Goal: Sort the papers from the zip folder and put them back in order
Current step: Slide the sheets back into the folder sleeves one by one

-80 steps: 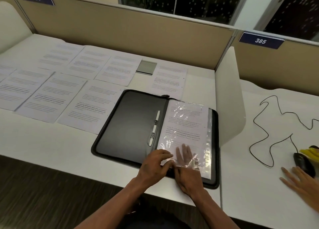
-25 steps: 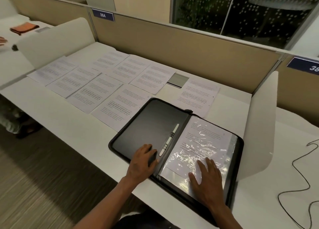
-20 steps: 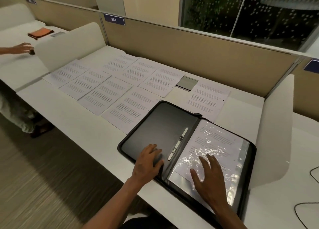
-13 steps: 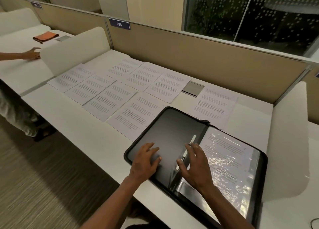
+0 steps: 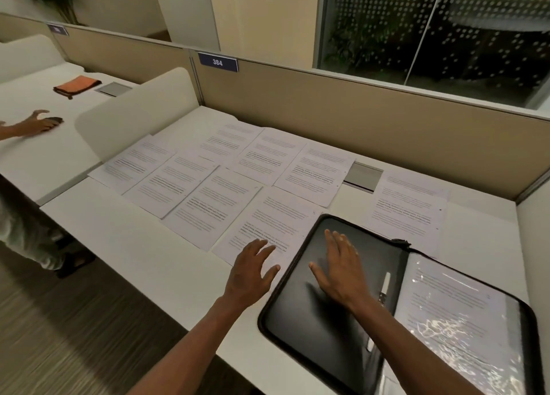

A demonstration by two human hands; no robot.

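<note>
A black zip folder (image 5: 297,314) lies open at the desk's front right. Its right half holds clear plastic sleeves (image 5: 458,314) with a printed page inside. Several printed papers (image 5: 214,207) are spread in two rows across the white desk (image 5: 134,245), with one more sheet (image 5: 410,210) behind the folder. My left hand (image 5: 250,272) hovers open over the near edge of the closest sheet (image 5: 268,225), just left of the folder. My right hand (image 5: 342,269) is open, fingers spread, above the folder's black left half. Neither hand holds anything.
A beige partition (image 5: 357,126) labelled 384 closes the back. White side dividers (image 5: 134,117) stand left and right. A grey cable hatch (image 5: 363,175) sits in the desk. On the left desk are another person's hand (image 5: 35,123) and an orange cloth (image 5: 77,85).
Both hands have left the folder's sleeves and moved left: the right one from the spine over the black half, the left one off the folder toward the nearest sheet. The view has panned left.
</note>
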